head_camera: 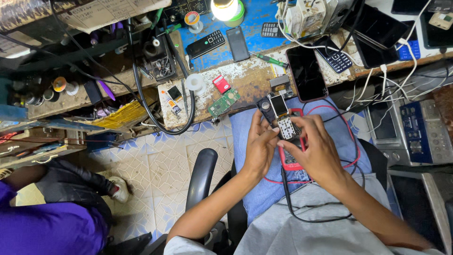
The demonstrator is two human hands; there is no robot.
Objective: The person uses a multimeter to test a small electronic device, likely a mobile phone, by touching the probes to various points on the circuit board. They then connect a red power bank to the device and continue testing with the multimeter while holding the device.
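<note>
Both my hands hold a small opened keypad phone [283, 119] over my lap. Its screen and bare white keypad board face up. My left hand [261, 146] grips the phone's left side, thumb on the keypad area. My right hand [315, 150] grips its right side, fingers curled over the board. Under the phone, on my thigh, lies a red multimeter [289, 160] with black and red leads [302, 212] looping across my lap. A dark phone shell piece [265, 106] sits just left of the screen.
The worn workbench edge [245, 89] ahead carries a green circuit board [223, 102], a red part [221, 83], solder wire [194, 82], a large black smartphone [306, 73] and several other phones. A black chair armrest [200, 177] is at my left. Another person in purple [47, 226] sits at lower left.
</note>
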